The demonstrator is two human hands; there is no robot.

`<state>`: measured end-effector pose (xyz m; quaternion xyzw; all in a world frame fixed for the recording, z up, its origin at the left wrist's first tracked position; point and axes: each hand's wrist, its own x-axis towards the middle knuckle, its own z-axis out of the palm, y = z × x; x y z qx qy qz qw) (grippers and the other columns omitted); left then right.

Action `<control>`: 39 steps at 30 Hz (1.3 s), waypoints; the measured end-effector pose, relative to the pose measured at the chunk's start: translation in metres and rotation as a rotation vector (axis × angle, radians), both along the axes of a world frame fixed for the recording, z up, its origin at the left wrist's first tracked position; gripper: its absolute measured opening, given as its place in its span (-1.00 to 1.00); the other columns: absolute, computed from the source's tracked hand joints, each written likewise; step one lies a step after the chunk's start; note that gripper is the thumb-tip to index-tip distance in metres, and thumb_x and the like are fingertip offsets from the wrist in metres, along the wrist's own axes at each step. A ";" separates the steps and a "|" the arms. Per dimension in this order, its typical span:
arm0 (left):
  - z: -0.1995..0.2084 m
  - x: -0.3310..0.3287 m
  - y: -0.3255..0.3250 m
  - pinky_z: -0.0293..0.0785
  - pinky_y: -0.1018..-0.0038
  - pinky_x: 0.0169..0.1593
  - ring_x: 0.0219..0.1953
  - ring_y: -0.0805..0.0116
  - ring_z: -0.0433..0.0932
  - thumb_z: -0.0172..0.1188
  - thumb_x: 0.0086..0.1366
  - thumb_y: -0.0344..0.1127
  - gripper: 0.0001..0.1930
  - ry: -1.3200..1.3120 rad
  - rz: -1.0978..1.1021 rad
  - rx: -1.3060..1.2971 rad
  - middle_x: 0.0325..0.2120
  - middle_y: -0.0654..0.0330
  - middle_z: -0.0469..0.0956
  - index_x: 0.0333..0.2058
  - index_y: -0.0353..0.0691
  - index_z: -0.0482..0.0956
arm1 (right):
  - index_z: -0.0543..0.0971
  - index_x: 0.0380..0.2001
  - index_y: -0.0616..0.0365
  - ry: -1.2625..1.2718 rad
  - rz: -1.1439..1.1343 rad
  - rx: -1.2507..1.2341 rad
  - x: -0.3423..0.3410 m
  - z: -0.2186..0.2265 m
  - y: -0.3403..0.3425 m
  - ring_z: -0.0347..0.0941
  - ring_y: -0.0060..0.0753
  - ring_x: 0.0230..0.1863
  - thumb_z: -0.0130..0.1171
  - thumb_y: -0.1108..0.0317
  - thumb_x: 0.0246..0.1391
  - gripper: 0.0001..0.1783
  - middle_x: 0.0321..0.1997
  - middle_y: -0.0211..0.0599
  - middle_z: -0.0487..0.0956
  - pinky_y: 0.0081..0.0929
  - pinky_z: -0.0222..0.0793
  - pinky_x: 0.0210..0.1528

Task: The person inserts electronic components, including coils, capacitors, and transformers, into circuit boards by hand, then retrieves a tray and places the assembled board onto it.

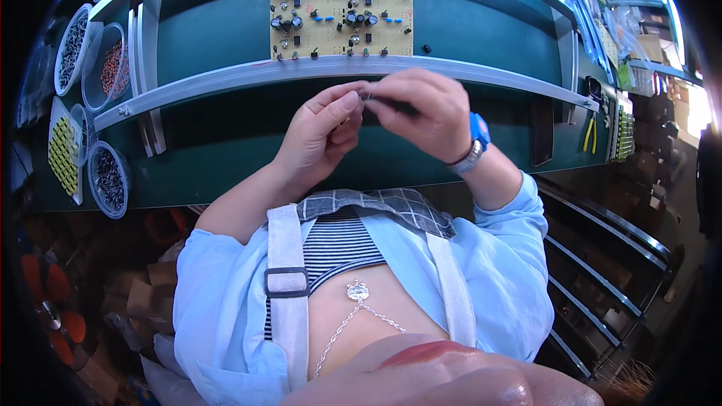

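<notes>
The left hand (320,131) and the right hand (425,113) meet at their fingertips above the near edge of the green desk (210,143), both pinching a small dark component (368,96); it looks like a tiny electronic part, though it is too small to tell for sure. The right wrist wears a blue watch (479,129). Just beyond the hands runs a pale metal rail (226,79), and beyond that lies a yellowish circuit board (342,4) dotted with black and blue parts. Far left, round plastic tubs (109,179) of small parts sit at the desk's edge. At the far right lie yellow-handled pliers (590,134).
</notes>
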<state>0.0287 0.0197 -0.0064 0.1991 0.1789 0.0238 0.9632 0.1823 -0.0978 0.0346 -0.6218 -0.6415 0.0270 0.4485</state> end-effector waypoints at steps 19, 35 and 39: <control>0.003 0.004 -0.006 0.39 0.64 -0.45 -0.37 0.52 0.48 -0.11 0.42 -0.27 -0.69 0.228 -0.044 -0.034 -0.21 0.12 0.50 0.05 -0.26 0.32 | 0.59 -0.15 0.18 0.086 -0.153 -0.227 0.141 -0.006 0.048 0.53 -0.55 -0.24 0.22 0.36 0.09 -0.75 -0.24 -0.33 0.61 -0.64 0.49 -0.17; -0.006 0.004 -0.008 0.40 0.64 -0.46 -0.43 0.52 0.49 -0.08 0.40 -0.27 -0.71 0.239 -0.002 -0.012 -0.34 0.18 0.51 0.02 -0.24 0.34 | 0.61 -0.21 0.19 -0.165 -0.181 -0.192 0.140 -0.003 0.056 0.53 -0.51 -0.31 0.25 0.31 0.05 -0.75 -0.29 -0.31 0.61 -0.60 0.47 -0.22; -0.007 0.007 -0.010 0.40 0.65 -0.47 -0.43 0.52 0.48 -0.07 0.40 -0.27 -0.72 0.234 0.002 -0.009 -0.36 0.19 0.50 0.02 -0.24 0.35 | 0.60 -0.21 0.19 -0.164 -0.171 -0.216 0.150 -0.007 0.056 0.53 -0.51 -0.30 0.25 0.30 0.06 -0.74 -0.28 -0.31 0.61 -0.61 0.48 -0.21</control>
